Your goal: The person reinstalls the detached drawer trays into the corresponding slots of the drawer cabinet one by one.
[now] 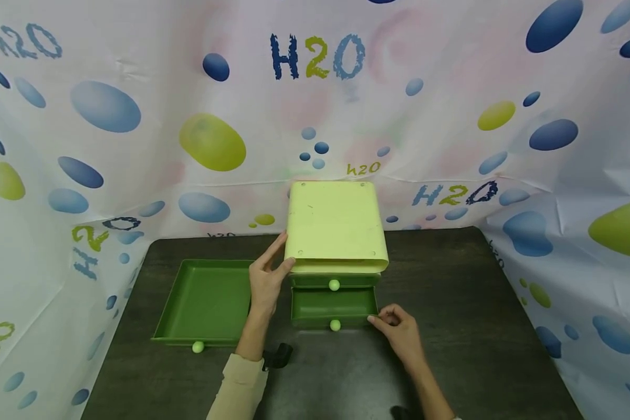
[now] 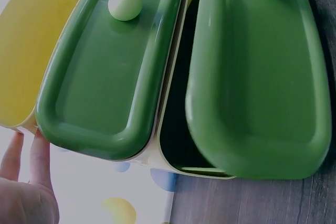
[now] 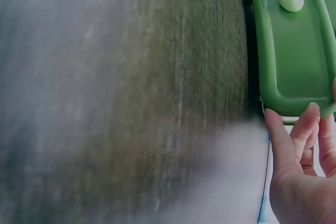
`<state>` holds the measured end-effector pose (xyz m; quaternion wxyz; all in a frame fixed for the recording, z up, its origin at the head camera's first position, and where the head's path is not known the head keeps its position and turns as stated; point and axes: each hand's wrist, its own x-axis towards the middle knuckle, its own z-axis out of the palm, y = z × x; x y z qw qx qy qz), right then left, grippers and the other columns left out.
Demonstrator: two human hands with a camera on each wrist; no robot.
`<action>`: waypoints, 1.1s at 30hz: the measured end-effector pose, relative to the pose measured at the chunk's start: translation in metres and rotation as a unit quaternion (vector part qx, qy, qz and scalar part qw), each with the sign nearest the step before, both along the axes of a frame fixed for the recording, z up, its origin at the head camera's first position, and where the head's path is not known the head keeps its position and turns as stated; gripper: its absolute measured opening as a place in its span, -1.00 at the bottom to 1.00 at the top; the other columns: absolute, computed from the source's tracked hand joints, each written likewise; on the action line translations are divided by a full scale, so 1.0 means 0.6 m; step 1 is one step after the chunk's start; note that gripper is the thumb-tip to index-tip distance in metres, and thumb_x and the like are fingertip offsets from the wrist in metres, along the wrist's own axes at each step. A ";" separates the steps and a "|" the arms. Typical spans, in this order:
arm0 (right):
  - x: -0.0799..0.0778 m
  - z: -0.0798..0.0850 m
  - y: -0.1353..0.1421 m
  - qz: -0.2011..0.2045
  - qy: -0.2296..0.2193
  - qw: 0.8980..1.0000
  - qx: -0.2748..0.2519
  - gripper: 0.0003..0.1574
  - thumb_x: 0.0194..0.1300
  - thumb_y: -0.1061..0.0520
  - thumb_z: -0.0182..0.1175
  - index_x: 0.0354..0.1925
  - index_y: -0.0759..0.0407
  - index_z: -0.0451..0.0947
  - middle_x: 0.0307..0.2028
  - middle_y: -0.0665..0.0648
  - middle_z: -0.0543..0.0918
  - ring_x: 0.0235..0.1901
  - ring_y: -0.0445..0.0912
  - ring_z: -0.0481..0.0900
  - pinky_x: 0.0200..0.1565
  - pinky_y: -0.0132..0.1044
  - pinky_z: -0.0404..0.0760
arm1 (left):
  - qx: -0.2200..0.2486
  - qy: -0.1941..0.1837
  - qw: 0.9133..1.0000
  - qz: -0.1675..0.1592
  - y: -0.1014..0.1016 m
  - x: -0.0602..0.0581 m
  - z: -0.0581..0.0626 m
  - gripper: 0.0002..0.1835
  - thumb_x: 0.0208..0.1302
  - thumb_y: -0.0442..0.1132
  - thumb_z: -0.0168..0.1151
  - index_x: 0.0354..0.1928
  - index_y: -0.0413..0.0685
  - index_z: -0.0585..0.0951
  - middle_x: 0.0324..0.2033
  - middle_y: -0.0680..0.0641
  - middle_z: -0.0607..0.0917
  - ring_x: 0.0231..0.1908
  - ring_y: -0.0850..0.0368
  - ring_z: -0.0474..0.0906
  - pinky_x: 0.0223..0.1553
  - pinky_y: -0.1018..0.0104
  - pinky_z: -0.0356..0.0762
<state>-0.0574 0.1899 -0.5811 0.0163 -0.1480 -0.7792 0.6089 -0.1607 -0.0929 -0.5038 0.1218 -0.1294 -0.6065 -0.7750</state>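
Note:
A pale yellow cabinet (image 1: 338,219) holds two green drawers with round light-green knobs. The upper drawer (image 1: 304,280) sits almost flush, while the lower drawer (image 1: 315,321) is pulled out and shows a bare inside. Above them, the cabinet's top slot (image 2: 39,40) is without a drawer. My left hand (image 1: 265,286) rests with extended fingers against the cabinet's left side. With thumb and fingertips, my right hand (image 1: 401,332) holds the right front corner of the lower drawer; in the right wrist view, the right hand (image 3: 302,177) touches the drawer's end.
Left of the cabinet, a separate green drawer (image 1: 207,300) lies on the dark wooden table (image 1: 467,326), its knob facing front. A white printed sheet (image 1: 420,140) with coloured spots hangs behind and around the table.

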 end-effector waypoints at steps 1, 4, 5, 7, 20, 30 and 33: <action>-0.002 0.000 -0.001 -0.001 0.003 1.000 0.003 -0.64 0.08 0.05 0.54 -0.31 0.19 0.58 -0.47 0.09 0.63 -0.47 -0.10 0.53 -0.44 -0.33 0.48 | 0.000 0.001 1.000 0.000 0.000 0.000 0.000 -0.48 0.28 -0.53 0.28 0.30 -0.26 0.52 0.32 -0.23 0.48 0.20 -0.01 0.47 -0.24 0.43 0.67; -0.011 -0.001 -0.002 -0.005 0.017 1.000 0.007 -0.64 0.08 0.06 0.54 -0.32 0.21 0.58 -0.47 0.09 0.62 -0.48 -0.12 0.53 -0.45 -0.34 0.49 | -0.002 0.005 1.000 0.000 0.001 -0.001 -0.001 -0.48 0.27 -0.53 0.28 0.30 -0.25 0.52 0.32 -0.23 0.48 0.19 0.00 0.48 -0.24 0.44 0.66; -0.015 -0.002 -0.002 -0.007 0.023 1.000 0.007 -0.64 0.08 0.06 0.54 -0.32 0.22 0.59 -0.47 0.09 0.62 -0.48 -0.12 0.53 -0.45 -0.35 0.49 | -0.002 0.006 1.000 0.000 0.001 -0.001 0.000 -0.48 0.27 -0.53 0.28 0.29 -0.26 0.52 0.32 -0.24 0.48 0.19 0.00 0.48 -0.25 0.45 0.66; -0.024 -0.004 -0.001 -0.007 0.033 0.999 0.008 -0.64 0.09 0.06 0.53 -0.32 0.24 0.59 -0.47 0.11 0.62 -0.48 -0.13 0.53 -0.45 -0.36 0.49 | -0.004 0.006 1.000 0.002 0.001 -0.001 0.000 -0.48 0.27 -0.54 0.27 0.29 -0.26 0.52 0.32 -0.24 0.48 0.18 0.00 0.48 -0.25 0.45 0.65; -0.057 -0.004 -0.005 -0.025 0.027 0.999 0.016 -0.45 0.11 0.03 0.52 0.00 0.19 0.55 -0.34 0.13 0.59 -0.41 -0.15 0.55 -0.38 -0.38 0.50 | -0.002 -0.009 1.000 0.006 0.001 -0.001 0.003 -0.47 0.27 -0.50 0.30 0.30 -0.21 0.53 0.32 -0.18 0.49 0.25 0.00 0.45 -0.28 0.45 0.66; -0.072 -0.009 -0.005 -0.028 0.041 0.998 0.034 -0.26 0.11 0.03 0.53 0.22 0.09 0.48 -0.37 0.10 0.60 -0.42 -0.13 0.56 -0.43 -0.35 0.51 | -0.008 -0.001 1.000 0.019 0.004 -0.003 0.005 -0.49 0.26 -0.53 0.29 0.27 -0.24 0.55 0.29 -0.22 0.51 0.25 0.01 0.47 -0.19 0.43 0.67; -0.078 -0.010 -0.006 -0.031 0.044 0.998 0.043 -0.26 0.12 0.02 0.52 0.24 0.08 0.48 -0.36 0.11 0.61 -0.43 -0.13 0.54 -0.41 -0.35 0.51 | -0.002 0.000 1.000 0.021 0.006 -0.003 0.005 -0.50 0.25 -0.55 0.29 0.26 -0.28 0.55 0.28 -0.25 0.52 0.23 0.01 0.48 -0.13 0.40 0.66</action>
